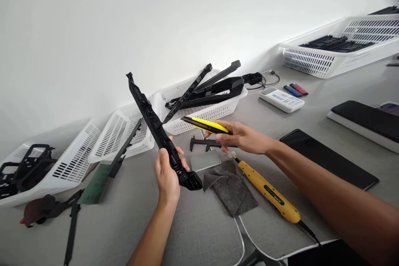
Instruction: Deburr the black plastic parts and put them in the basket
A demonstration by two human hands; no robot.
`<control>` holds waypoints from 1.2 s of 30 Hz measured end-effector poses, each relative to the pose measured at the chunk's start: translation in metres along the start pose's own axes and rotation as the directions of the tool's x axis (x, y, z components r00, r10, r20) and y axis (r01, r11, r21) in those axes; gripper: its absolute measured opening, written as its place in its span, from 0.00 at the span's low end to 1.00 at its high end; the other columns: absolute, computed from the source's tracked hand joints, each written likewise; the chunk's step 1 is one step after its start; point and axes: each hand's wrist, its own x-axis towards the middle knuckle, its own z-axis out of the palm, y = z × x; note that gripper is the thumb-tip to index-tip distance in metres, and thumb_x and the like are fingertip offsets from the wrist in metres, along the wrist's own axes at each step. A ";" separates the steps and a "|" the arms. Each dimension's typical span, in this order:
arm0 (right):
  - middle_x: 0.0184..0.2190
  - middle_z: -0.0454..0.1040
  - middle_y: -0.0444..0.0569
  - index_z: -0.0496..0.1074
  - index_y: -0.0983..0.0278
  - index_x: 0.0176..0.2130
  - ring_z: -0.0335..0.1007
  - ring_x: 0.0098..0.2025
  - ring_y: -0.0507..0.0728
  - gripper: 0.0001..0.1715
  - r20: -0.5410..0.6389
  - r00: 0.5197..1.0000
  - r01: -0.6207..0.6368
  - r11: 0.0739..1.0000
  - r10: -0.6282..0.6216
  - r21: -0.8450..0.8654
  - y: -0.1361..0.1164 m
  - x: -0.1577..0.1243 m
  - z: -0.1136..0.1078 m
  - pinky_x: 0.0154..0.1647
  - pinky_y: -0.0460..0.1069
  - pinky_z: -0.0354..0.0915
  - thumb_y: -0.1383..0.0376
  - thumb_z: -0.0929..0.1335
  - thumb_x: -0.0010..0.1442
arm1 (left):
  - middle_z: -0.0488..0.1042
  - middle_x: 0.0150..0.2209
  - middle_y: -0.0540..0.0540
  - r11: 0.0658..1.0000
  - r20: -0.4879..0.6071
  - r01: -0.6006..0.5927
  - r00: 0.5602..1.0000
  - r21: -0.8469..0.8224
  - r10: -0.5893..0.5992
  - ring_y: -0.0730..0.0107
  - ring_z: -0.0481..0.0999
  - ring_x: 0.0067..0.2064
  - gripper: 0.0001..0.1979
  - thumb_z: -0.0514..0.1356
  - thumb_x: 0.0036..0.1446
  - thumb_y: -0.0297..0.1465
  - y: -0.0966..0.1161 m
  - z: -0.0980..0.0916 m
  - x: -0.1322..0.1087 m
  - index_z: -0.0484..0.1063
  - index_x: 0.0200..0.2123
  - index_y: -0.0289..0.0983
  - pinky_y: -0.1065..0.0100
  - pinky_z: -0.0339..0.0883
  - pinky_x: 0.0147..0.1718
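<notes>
My left hand [168, 174] is closed around the lower part of a long black plastic trim piece [152, 122], held tilted above the table with its ribbed side showing. In my right hand [246, 137] is a yellow and black utility knife [208, 124], pointing left toward the trim piece but apart from it. Whether a blade is out I cannot tell. Below the hands lie black calipers [205, 143], a grey flat block [205, 160], a dark grey cloth [232, 189] and a yellow corded rotary tool [269, 191].
A white basket [215, 112] of black parts stands behind the hands, with more white baskets [75, 166] at left and another [327, 64] at far right. A green sheet [95, 185] lies left. A black tablet-like slab [330, 158] and a white device [281, 99] lie right.
</notes>
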 end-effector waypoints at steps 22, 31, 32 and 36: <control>0.23 0.69 0.41 0.74 0.62 0.32 0.59 0.25 0.51 0.31 -0.334 0.910 0.058 0.871 -0.247 -0.488 0.013 0.001 0.025 0.27 0.47 0.53 0.38 0.77 0.58 | 0.77 0.22 0.52 0.981 0.274 0.139 0.946 0.136 -0.172 0.69 0.75 0.20 0.17 0.61 0.70 0.44 0.010 0.004 -0.007 0.71 0.52 0.39 0.71 0.70 0.22; 0.23 0.70 0.41 0.73 0.62 0.32 0.61 0.26 0.52 0.31 -0.415 0.864 0.048 0.868 -0.284 -0.494 0.016 0.002 0.021 0.29 0.48 0.55 0.39 0.76 0.59 | 0.75 0.61 0.44 0.944 0.310 0.267 0.930 -0.192 -0.200 0.67 0.81 0.43 0.40 0.65 0.45 0.21 0.024 0.008 -0.001 0.72 0.64 0.47 0.69 0.78 0.35; 0.22 0.70 0.40 0.73 0.62 0.32 0.60 0.26 0.52 0.30 -0.404 0.871 0.046 0.866 -0.279 -0.498 0.017 0.002 0.021 0.28 0.48 0.55 0.39 0.76 0.60 | 0.77 0.57 0.45 0.931 0.320 0.290 0.924 -0.222 -0.211 0.70 0.79 0.38 0.40 0.65 0.46 0.22 0.024 0.008 -0.001 0.70 0.65 0.48 0.71 0.76 0.32; 0.23 0.70 0.41 0.74 0.63 0.32 0.60 0.26 0.51 0.30 -0.361 0.890 0.051 0.847 -0.279 -0.529 0.021 0.002 0.023 0.28 0.48 0.54 0.39 0.76 0.60 | 0.76 0.35 0.54 0.902 0.339 0.383 0.891 -0.200 -0.303 0.78 0.68 0.22 0.27 0.69 0.62 0.37 0.018 0.003 0.002 0.68 0.63 0.50 0.76 0.65 0.19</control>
